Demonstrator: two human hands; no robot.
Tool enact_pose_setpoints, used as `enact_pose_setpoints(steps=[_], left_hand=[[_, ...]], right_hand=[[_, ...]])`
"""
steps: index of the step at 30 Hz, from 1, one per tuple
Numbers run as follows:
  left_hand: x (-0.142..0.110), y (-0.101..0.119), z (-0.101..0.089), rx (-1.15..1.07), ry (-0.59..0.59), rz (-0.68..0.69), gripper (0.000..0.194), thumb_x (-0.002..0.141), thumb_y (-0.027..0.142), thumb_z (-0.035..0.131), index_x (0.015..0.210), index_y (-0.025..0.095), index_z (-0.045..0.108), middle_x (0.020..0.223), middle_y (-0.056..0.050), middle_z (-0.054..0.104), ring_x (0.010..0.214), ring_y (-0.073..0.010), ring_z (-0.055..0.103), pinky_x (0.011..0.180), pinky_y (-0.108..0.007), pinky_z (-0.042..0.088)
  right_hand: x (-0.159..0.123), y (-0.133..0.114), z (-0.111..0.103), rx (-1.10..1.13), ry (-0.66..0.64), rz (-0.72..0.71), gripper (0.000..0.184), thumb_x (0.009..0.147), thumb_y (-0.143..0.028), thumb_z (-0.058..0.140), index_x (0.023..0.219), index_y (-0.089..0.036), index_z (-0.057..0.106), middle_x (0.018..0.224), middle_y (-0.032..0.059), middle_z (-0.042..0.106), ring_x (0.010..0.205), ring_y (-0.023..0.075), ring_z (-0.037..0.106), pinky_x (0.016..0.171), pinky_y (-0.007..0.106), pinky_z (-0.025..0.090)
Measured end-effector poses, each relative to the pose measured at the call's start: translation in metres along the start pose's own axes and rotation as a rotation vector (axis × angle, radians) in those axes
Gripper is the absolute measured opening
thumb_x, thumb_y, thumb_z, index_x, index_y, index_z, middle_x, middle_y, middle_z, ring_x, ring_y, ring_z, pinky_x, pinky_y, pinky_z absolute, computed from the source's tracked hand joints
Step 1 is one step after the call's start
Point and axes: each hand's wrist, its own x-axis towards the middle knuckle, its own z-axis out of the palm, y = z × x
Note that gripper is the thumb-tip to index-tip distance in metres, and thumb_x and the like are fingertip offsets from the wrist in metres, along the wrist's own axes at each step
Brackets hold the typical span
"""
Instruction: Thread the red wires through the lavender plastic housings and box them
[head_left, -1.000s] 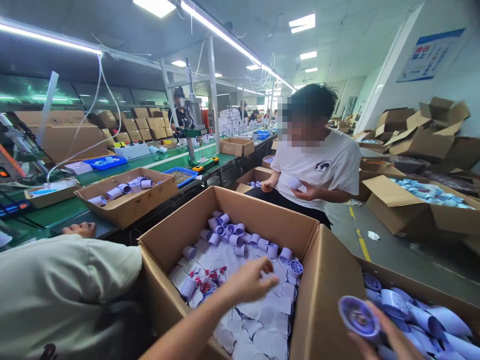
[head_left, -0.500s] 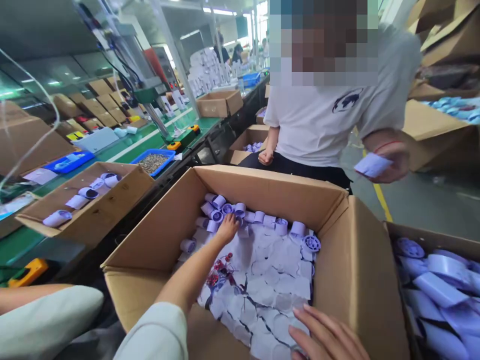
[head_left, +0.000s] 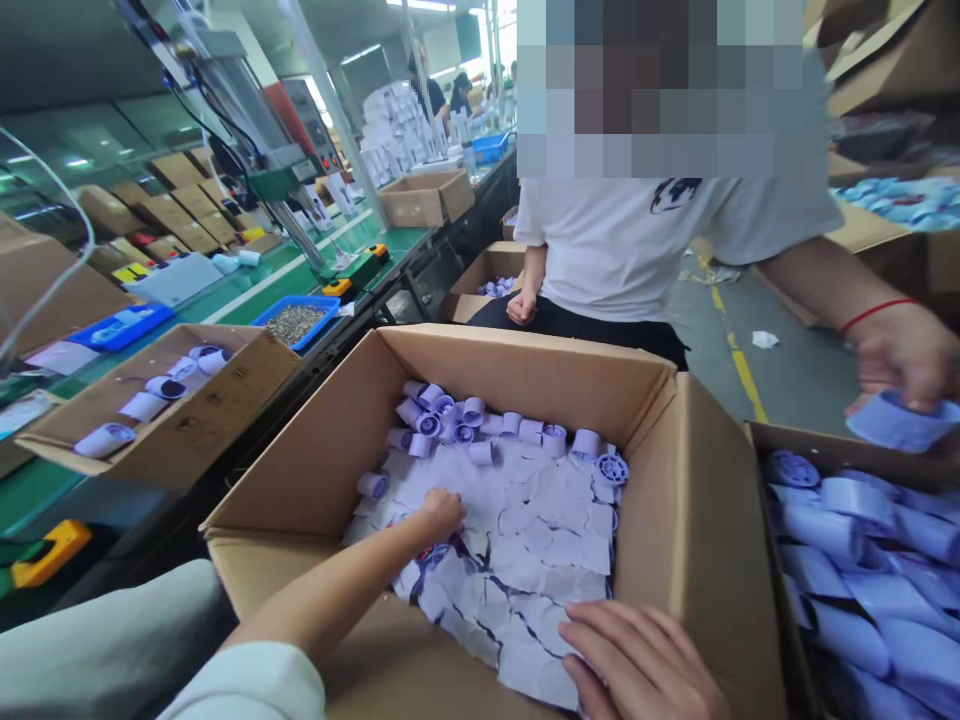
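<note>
A large cardboard box [head_left: 720, 540] stands in front of me, its bottom covered by a layer of white sheet-like pieces [head_left: 540, 510]. My left hand [head_left: 442, 512] is over this layer with its fingers curled closed; what they hold, if anything, is hidden. Small red parts [head_left: 429, 552] show partly from behind my left wrist. Short pale-purple plastic cylinders [head_left: 553, 440] lie in rows along the box's far and left sides. My right hand [head_left: 637, 660] is at the near right side, fingers stretched out over the white pieces, holding nothing.
Across the box sits a person [head_left: 615, 250] in a white shirt, holding a pale-purple part [head_left: 896, 420] above a right-hand box of similar parts [head_left: 862, 580]. At left, a green workbench [head_left: 45, 490] carries a smaller carton [head_left: 210, 410], a blue tray [head_left: 300, 322] and a press.
My left hand has moved back from the far cylinders toward me, and its forearm now covers most of the red parts. The other person's hand has moved right with the purple part.
</note>
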Motion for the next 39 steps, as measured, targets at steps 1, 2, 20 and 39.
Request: enact_pose_setpoints(steps=[1, 2, 20, 39], left_hand=[[-0.003, 0.002, -0.003, -0.014, 0.011, 0.0, 0.016, 0.088, 0.027, 0.063, 0.08, 0.012, 0.064, 0.086, -0.001, 0.065, 0.09, -0.0199, 0.063, 0.087, -0.04, 0.049], [-0.006, 0.003, -0.007, -0.032, 0.02, 0.002, 0.018, 0.089, 0.03, 0.062, 0.083, 0.013, 0.064, 0.088, -0.002, 0.065, 0.09, -0.0192, 0.063, 0.086, -0.039, 0.05], [-0.214, 0.083, -0.106, -1.039, 0.369, 0.299, 0.038, 0.073, 0.052, 0.061, 0.081, 0.015, 0.068, 0.067, 0.001, 0.057, 0.059, -0.0108, 0.041, 0.054, -0.021, 0.032], [-0.246, 0.09, -0.08, -1.143, 0.299, 0.338, 0.04, 0.064, 0.054, 0.07, 0.067, 0.015, 0.065, 0.065, 0.001, 0.059, 0.066, -0.0126, 0.047, 0.063, -0.024, 0.034]], right_hand=[[0.001, -0.001, -0.002, 0.024, 0.01, 0.025, 0.017, 0.088, -0.021, 0.053, 0.083, -0.024, 0.069, 0.077, -0.0018, 0.077, 0.064, 0.0154, 0.072, 0.061, 0.027, 0.054], [0.001, -0.002, -0.004, 0.05, 0.016, 0.051, 0.018, 0.089, -0.02, 0.051, 0.084, -0.024, 0.068, 0.077, -0.0011, 0.077, 0.065, 0.0155, 0.072, 0.062, 0.027, 0.054], [0.002, -0.038, 0.01, 0.976, 0.146, 0.712, 0.041, 0.087, -0.043, 0.061, 0.123, -0.022, 0.061, 0.107, 0.0114, 0.073, 0.085, 0.0228, 0.073, 0.067, 0.032, 0.062], [-0.013, -0.04, -0.044, 1.82, -0.114, 0.667, 0.04, 0.072, -0.049, 0.08, 0.072, -0.016, 0.058, 0.068, -0.0037, 0.055, 0.043, 0.0017, 0.044, 0.042, 0.014, 0.033]])
